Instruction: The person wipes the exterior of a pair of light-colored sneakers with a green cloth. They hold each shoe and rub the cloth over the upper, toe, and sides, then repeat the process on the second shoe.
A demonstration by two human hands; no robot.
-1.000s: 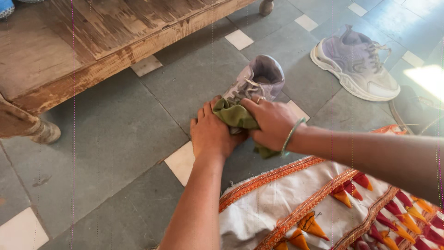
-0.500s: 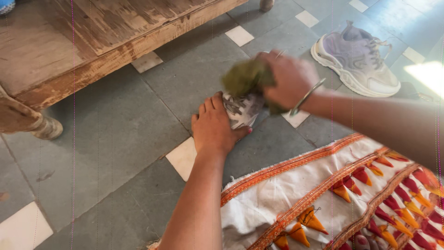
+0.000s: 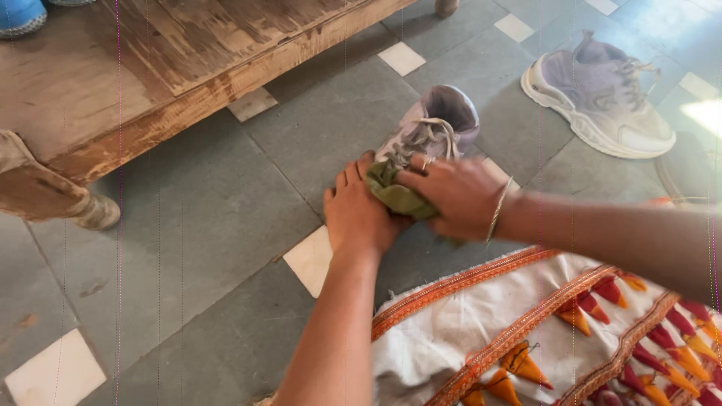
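Observation:
A pale lilac sneaker (image 3: 440,120) with white laces stands on the grey tiled floor (image 3: 210,248), its toe toward me. My left hand (image 3: 359,214) grips its toe end and holds it down. My right hand (image 3: 450,197), with a ring and a thin bangle, presses a crumpled olive-green cloth (image 3: 395,194) against the front of the sneaker, next to my left fingers. The toe itself is hidden under both hands.
A second lilac sneaker (image 3: 602,94) lies at the upper right. A worn low wooden table (image 3: 150,68) with a turned leg (image 3: 94,213) fills the upper left. White fabric with orange and red patterned trim (image 3: 556,338) covers my lap at the lower right.
My right hand had lifted the cloth up over the sneaker's heel half a second ago; it has come back down to the toe beside my left hand.

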